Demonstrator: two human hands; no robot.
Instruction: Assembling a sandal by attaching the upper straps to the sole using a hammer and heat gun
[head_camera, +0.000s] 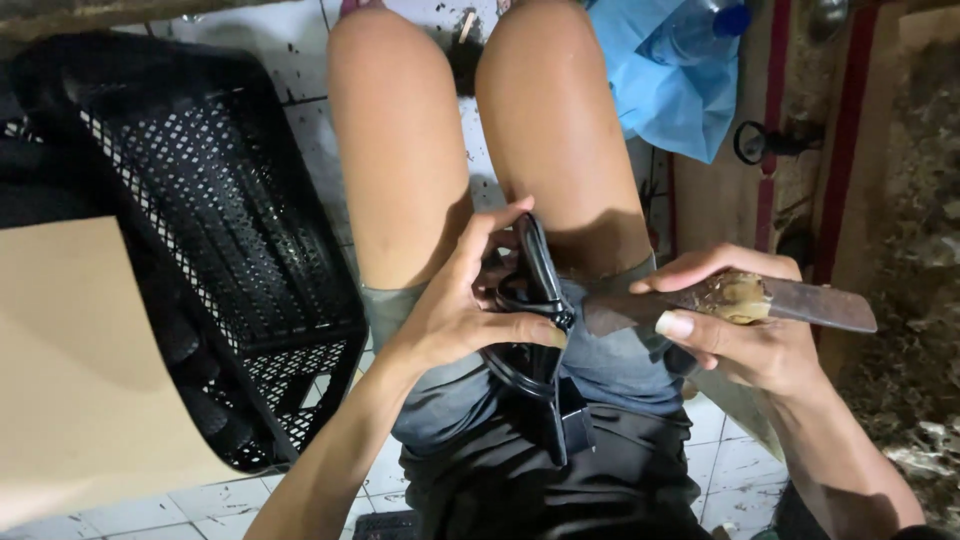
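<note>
The person sits with bare knees over a white tiled floor (310, 120). The left hand (470, 305) has its grip clenched on a black plastic part (535, 300), a curved piece with a thin rim, which it holds upright over the lap, just above the grey shorts (610, 365). The thumb presses on the lower edge of the part and the fingers wrap the upper side. The right hand (735, 335) has its grip clenched on a knife (790, 302): the fingers close on its pale, worn middle portion, and one dark metal end points to the black part and touches or almost touches it. To the left stands a black perforated crate (210, 240) beside a beige board (70, 370). A blue plastic bag (665, 85) lies on the floor beyond the right knee.
</note>
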